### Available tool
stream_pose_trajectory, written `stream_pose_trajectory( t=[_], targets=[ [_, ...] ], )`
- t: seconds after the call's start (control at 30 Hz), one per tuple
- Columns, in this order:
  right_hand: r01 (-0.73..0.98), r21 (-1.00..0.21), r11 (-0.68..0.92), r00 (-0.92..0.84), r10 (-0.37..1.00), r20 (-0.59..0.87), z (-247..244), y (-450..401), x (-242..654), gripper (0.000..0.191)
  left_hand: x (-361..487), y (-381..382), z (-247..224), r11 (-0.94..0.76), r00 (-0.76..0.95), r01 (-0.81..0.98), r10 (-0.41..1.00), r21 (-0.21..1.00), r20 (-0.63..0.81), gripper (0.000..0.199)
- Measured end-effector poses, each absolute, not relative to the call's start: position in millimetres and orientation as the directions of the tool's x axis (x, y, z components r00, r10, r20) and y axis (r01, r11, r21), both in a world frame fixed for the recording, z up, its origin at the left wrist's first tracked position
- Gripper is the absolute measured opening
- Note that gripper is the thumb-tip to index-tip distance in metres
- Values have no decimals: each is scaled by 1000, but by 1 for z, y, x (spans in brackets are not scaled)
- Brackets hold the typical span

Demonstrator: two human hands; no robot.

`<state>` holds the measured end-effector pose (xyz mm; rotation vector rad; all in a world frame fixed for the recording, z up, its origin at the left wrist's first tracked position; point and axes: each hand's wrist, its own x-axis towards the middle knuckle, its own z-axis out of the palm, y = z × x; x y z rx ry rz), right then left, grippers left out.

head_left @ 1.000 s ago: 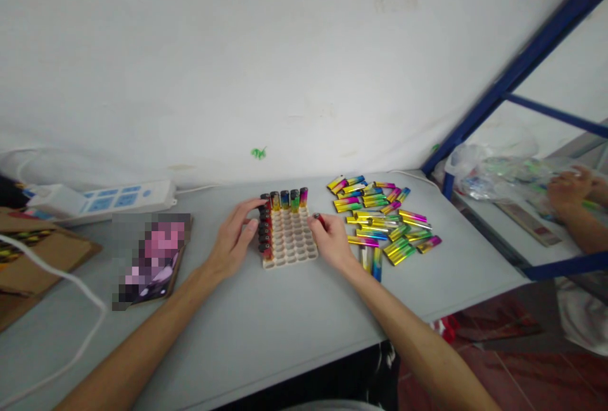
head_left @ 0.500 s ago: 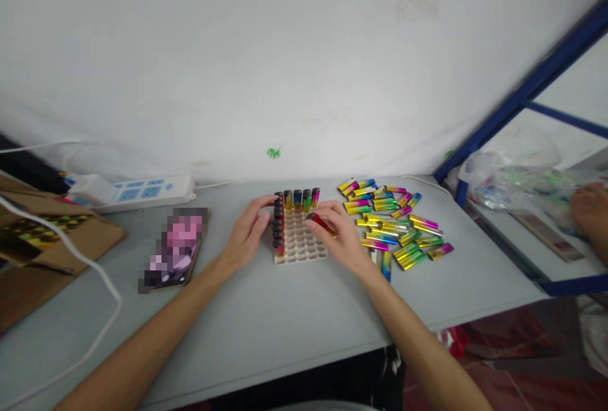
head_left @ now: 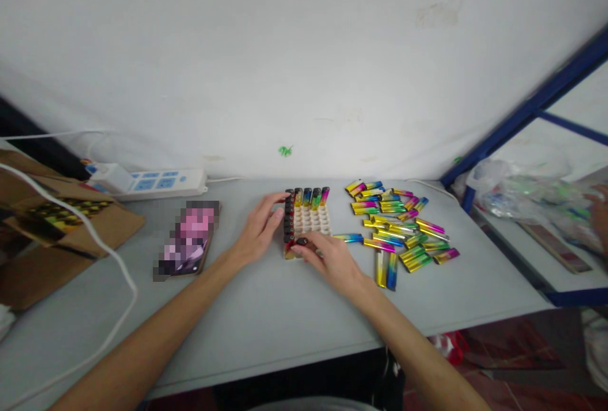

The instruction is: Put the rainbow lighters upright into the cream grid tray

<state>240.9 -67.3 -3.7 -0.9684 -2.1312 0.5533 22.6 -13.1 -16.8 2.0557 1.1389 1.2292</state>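
Observation:
A pale tray with rows of slots [head_left: 311, 220] lies on the grey table, mid-view. Upright lighters [head_left: 289, 214] with dark tops fill its left column, and several colourful ones [head_left: 308, 197] stand along its back row. At the tray's left edge is my left hand [head_left: 260, 227], fingers apart, fingertips by the back left corner. My right hand [head_left: 325, 256] pinches a dark-topped lighter [head_left: 301, 242] over the tray's front edge; the fingers hide most of its body. Many shiny multicoloured lighters [head_left: 389, 233] lie in a loose pile right of the tray.
On the left are a phone [head_left: 190, 240], a white power strip [head_left: 161, 182], an open cardboard box [head_left: 114, 224] and a white cable [head_left: 121, 259]. A blue metal frame [head_left: 506, 123] rises at right. Beyond it are plastic bags [head_left: 498, 183] and another person's hand [head_left: 599, 208].
My right hand has moved toward the tray's front left corner with its lighter, now held more upright. The whole view has shifted slightly. My left hand stays beside the tray.

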Motion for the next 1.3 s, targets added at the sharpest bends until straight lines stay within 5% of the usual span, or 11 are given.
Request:
stream_pose_trajectory(
  t=[0.37,0.67,0.83,0.97,1.2,1.3],
  targets=[
    [623,-502,600,-551,792,263,21,-67,232,20,22,-13,-19,-561,267,415,827,716,494,43],
    [717,-291,634,-631,767,117,36,-70,228,27,24,-15,-14,-522,254,396,853,755,457,44],
    [820,-224,527,-536,844,25,42,-67,215,45,24,-13,-14,-518,253,399,855,757,452,45],
    [810,-282,514,-527,849,35,43,-71,216,44,24,-13,-14,-516,252,403,857,756,450,46],
    [699,-554,452,-406,889,213,32,-66,303,27,23,-11,-18,-512,258,426,859,746,442,49],
    [732,-491,473,-374,881,291,23,-56,350,19,21,-11,-18,-522,293,408,852,749,434,50]
  ],
)
